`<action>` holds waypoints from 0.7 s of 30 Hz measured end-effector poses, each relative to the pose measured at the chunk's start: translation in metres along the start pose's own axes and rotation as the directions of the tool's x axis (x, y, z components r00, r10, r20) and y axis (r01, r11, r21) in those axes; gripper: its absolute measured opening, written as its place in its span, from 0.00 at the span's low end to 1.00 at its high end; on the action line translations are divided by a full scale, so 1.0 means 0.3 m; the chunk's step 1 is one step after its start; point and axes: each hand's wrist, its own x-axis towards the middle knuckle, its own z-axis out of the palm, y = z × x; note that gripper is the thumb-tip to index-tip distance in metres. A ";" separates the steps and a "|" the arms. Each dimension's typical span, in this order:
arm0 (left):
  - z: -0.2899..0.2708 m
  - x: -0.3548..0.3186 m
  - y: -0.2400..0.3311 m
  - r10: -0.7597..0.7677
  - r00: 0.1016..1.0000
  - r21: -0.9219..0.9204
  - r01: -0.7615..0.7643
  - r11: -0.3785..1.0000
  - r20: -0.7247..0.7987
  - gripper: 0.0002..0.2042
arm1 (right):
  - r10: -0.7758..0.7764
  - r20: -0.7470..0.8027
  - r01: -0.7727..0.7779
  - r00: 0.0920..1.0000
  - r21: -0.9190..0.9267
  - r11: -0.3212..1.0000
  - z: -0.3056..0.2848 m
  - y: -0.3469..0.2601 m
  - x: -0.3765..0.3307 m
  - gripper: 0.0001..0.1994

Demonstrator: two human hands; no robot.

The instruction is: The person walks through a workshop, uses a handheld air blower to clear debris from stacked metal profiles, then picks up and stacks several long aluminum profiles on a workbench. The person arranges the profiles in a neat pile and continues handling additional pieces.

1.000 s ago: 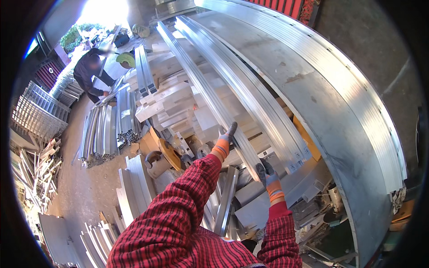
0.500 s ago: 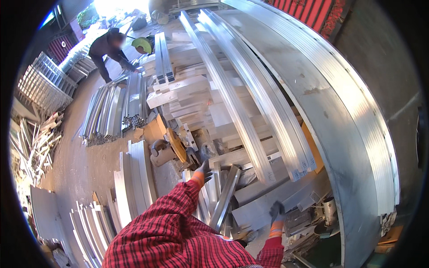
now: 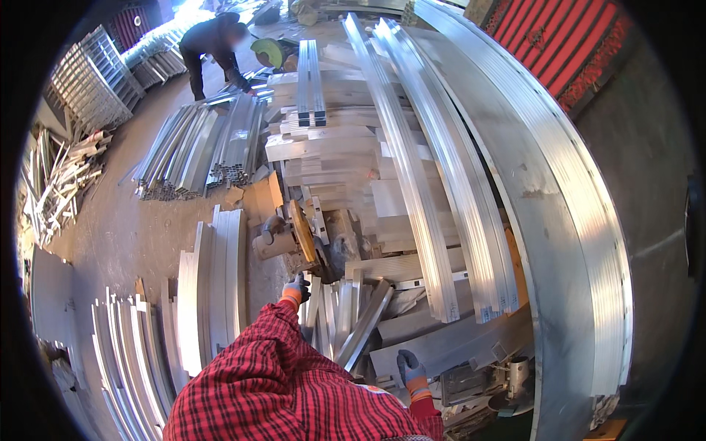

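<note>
My left hand (image 3: 297, 288), in a dark grey glove with an orange cuff, reaches forward, just nearer to me than a cut-off saw with a yellow guard (image 3: 302, 231). Its fingers look apart and nothing shows in them. Close by on its right, short metal profile pieces (image 3: 365, 323) lean at a slant. My right hand (image 3: 412, 370), gloved alike, hovers by a wide flat metal bar (image 3: 434, 347). Its fingers are slightly bent and hold nothing that I can see. Red and black checked sleeves cover both arms.
Long shiny profiles (image 3: 404, 162) lie across a stack of metal bars. A long metal sheet (image 3: 537, 220) runs along the right. Bundled tubes (image 3: 180, 151) lie on the floor at left, where a co-worker (image 3: 213, 51) bends over them. Upright profiles (image 3: 213, 279) stand nearer.
The view has turned, shifting much of the scene. My left hand has moved left, toward the front of the saw. My right hand has shifted slightly left. The co-worker still bends over the tubes.
</note>
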 end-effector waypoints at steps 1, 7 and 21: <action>-0.005 0.014 -0.006 0.028 0.988 -0.018 -0.026 0.999 0.151 0.25 | -0.014 0.009 0.014 1.000 -0.039 0.999 -0.004 -0.023 0.035 0.14; 0.013 -0.024 -0.104 0.477 0.874 0.636 -0.422 0.646 0.095 0.18 | -0.125 0.053 0.128 0.991 -0.061 0.990 -0.071 -0.072 0.178 0.16; -0.499 -0.001 -0.008 0.571 0.784 0.474 -0.418 0.775 -0.242 0.29 | 0.037 0.318 0.072 0.948 -0.324 0.943 0.031 -0.066 0.025 0.21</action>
